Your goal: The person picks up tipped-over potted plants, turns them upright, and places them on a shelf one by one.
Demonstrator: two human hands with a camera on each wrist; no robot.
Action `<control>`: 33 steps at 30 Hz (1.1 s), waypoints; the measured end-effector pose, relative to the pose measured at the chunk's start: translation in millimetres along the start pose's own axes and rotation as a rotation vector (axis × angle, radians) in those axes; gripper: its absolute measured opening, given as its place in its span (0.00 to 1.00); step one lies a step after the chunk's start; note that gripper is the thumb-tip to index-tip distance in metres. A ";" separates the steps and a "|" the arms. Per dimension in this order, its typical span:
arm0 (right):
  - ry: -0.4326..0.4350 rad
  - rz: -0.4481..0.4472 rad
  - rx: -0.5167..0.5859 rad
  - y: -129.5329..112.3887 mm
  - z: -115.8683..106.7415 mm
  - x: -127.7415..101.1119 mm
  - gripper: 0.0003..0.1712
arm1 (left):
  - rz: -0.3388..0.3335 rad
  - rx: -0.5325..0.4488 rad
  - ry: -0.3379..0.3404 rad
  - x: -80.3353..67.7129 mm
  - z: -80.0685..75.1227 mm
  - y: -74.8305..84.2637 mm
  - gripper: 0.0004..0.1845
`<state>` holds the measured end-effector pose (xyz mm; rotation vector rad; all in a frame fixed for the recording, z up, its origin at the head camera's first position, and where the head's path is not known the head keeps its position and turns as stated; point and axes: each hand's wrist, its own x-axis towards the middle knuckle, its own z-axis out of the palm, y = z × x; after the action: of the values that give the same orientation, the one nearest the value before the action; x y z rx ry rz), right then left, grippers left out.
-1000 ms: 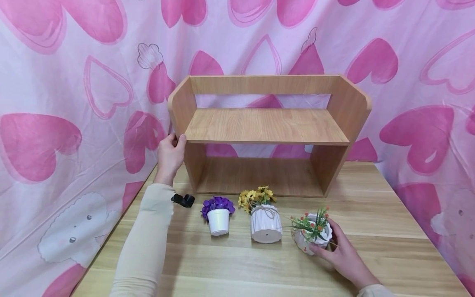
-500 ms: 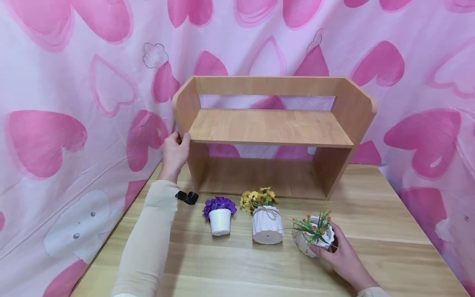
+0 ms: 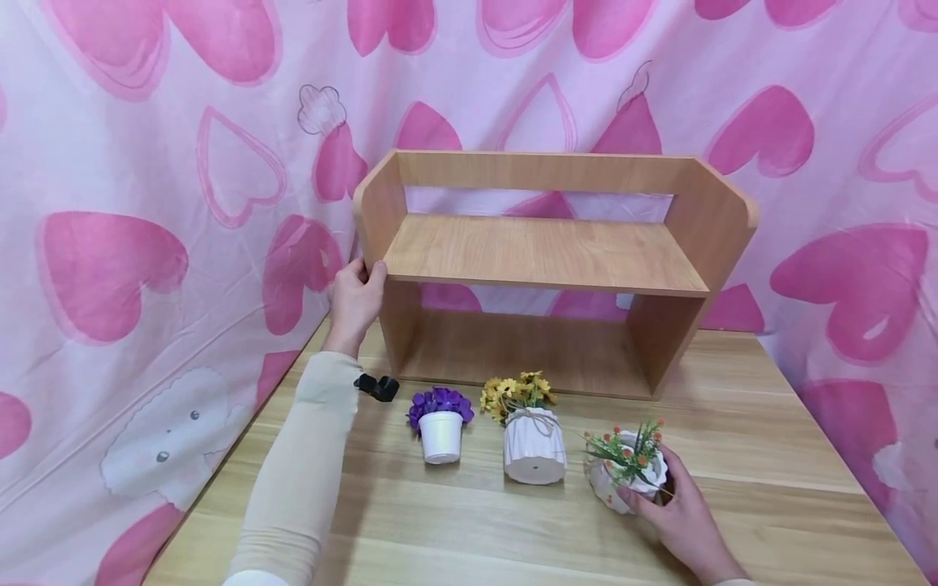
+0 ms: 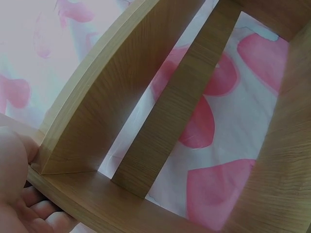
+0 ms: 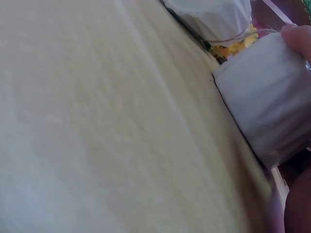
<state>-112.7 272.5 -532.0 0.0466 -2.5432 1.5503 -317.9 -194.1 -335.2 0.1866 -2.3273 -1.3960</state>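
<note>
Gripping shelf unit (image 3: 545, 252) at L edge, L hand (image 3: 357, 301) matches prev. frame. R hand (image 3: 681, 509) stays clamped on far-R wh. pot (image 5: 262, 97); head view shifts slightly L.

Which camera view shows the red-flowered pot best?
The head view: the red-flowered pot appears with its plant in frame. The right wrist view shows its side, close but cropped; the left wrist view omits it.
</note>
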 end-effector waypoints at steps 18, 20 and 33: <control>0.074 0.012 0.024 -21.1 1.6 8.6 0.50 | 0.034 -0.082 -0.029 1.1 -5.1 -4.9 0.24; 0.084 0.005 0.030 -26.3 1.2 10.9 0.49 | 0.030 -0.085 -0.027 0.8 -5.6 -5.1 0.24; 0.125 -0.060 -0.037 -63.3 -13.4 37.7 0.42 | 0.041 -0.096 -0.019 2.0 -6.2 -6.4 0.27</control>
<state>-141.2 257.4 -464.5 0.0210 -2.4497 1.4372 -317.8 -203.0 -337.7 0.0971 -2.2598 -1.4906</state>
